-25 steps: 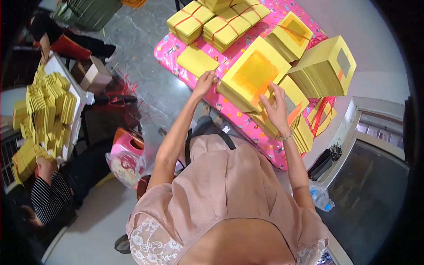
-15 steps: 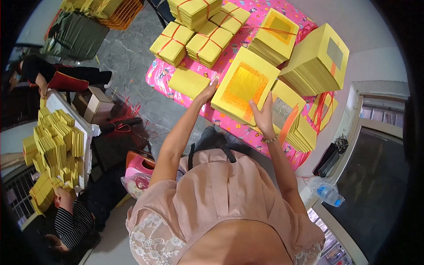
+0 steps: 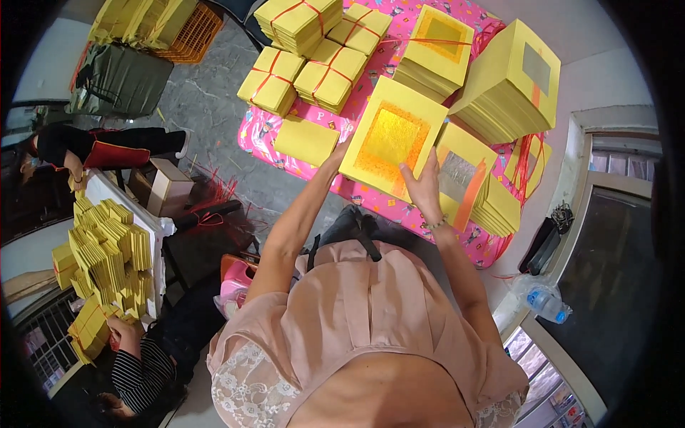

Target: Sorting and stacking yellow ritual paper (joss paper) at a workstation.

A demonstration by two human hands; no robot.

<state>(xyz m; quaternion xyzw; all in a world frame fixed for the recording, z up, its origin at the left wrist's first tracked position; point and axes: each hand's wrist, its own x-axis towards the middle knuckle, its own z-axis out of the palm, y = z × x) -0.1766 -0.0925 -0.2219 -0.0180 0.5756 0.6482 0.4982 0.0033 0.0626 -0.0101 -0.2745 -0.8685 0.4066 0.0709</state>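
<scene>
A stack of yellow paper sheets (image 3: 365, 125) with an orange-bordered gold square on top lies between my hands over the pink table. My left hand (image 3: 342, 153) grips its left side, fingers partly hidden under the edge. My right hand (image 3: 424, 187) holds the near right corner, thumb on the top sheet and fingers along the side. Beside my left hand lies a thin yellow paper pile (image 3: 305, 138). Close to my right hand is a fanned stack of sheets with silver squares (image 3: 457, 175) and an orange strip.
Tied yellow bundles (image 3: 270, 80) stand at the table's far left. Taller paper stacks (image 3: 492, 107) rise at the right, near red ties (image 3: 526, 167). The pink patterned tablecloth (image 3: 282, 153) shows in front. Two people work at a side table (image 3: 152, 235) heaped with yellow bundles.
The view has shifted slightly, so the table and side table sit a little differently. Both my hands keep hold of the same paper stack.
</scene>
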